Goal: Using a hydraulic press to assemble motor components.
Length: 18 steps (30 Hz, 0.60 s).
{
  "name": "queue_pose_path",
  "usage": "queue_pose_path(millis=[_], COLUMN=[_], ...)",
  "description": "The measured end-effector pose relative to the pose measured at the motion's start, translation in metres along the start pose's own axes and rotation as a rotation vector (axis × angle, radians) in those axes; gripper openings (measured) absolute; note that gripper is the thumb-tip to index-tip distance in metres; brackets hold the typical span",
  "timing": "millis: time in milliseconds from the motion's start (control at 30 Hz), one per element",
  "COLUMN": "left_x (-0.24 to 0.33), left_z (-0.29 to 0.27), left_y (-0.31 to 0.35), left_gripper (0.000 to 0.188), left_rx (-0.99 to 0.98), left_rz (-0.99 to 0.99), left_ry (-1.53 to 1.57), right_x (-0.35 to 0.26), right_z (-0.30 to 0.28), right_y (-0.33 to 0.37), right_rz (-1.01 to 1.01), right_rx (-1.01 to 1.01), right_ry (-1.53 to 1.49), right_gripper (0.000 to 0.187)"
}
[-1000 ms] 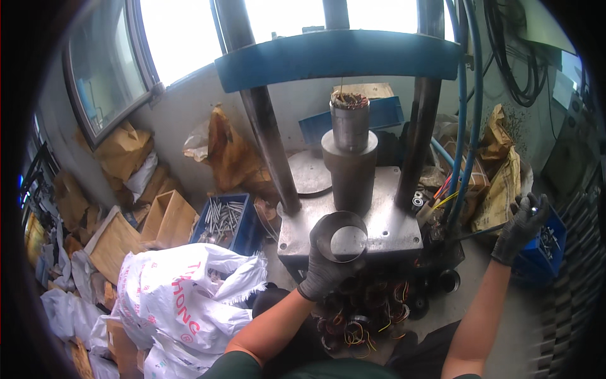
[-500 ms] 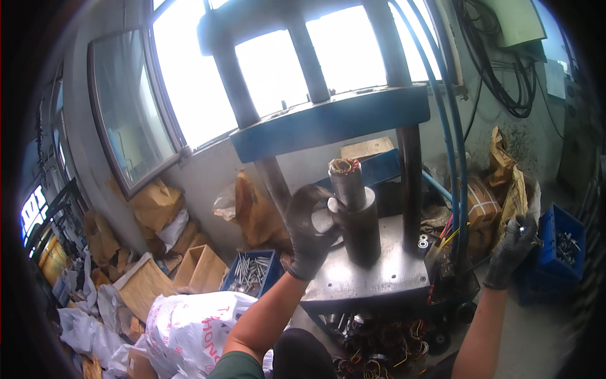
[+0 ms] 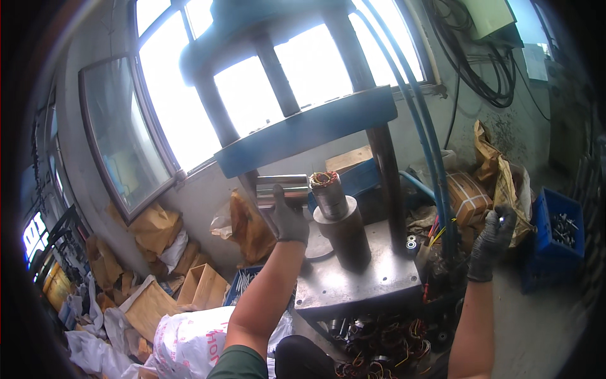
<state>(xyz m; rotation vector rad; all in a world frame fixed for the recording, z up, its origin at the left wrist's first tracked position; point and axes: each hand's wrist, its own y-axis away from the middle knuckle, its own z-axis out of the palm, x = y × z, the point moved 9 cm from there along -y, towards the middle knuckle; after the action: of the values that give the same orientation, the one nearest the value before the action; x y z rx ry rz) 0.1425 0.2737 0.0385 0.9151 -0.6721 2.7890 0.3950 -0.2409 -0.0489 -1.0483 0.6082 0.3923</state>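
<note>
My left hand [image 3: 289, 221], in a dark glove, grips a shiny metal cylinder sleeve [image 3: 281, 188] and holds it raised just left of the wound motor core [image 3: 327, 193]. That core stands upright on a grey steel post [image 3: 346, 235] on the press plate [image 3: 353, 290]. My right hand [image 3: 492, 243], also gloved, is at the right side of the press beside the blue hoses [image 3: 435, 189]; its fingers are curled, and what they touch is unclear.
The blue press frame [image 3: 309, 129] spans above the post, with windows behind. A white printed sack [image 3: 189, 341] lies lower left among cardboard boxes [image 3: 196, 287]. A blue crate of metal parts [image 3: 555, 234] stands at right. Copper-wound coils [image 3: 379, 354] pile under the plate.
My left hand has lifted the metal sleeve from low in front of the press plate up to the level of the core's top. The view has tilted upward. My right hand stayed by the hoses.
</note>
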Motion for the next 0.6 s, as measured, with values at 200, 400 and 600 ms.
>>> queue_pose_path(millis=[200,400,600], left_x=[-0.005,-0.015,-0.015], left_z=[0.026,0.040,0.067], left_y=[-0.030,-0.050,-0.058], left_gripper=[0.053,0.065,0.070], left_rx=[0.089,0.172,-0.080], left_rz=[0.071,0.110,0.137], left_ry=[-0.076,-0.222,-0.342], right_x=[0.006,0.002,-0.030], right_z=[0.001,-0.001,-0.010], right_y=[0.000,-0.003,-0.023], right_rz=[0.071,0.116,0.045], right_rx=[-0.013,-0.044,-0.128], right_ry=[-0.007,-0.014,0.022], right_gripper=[0.019,0.012,0.004])
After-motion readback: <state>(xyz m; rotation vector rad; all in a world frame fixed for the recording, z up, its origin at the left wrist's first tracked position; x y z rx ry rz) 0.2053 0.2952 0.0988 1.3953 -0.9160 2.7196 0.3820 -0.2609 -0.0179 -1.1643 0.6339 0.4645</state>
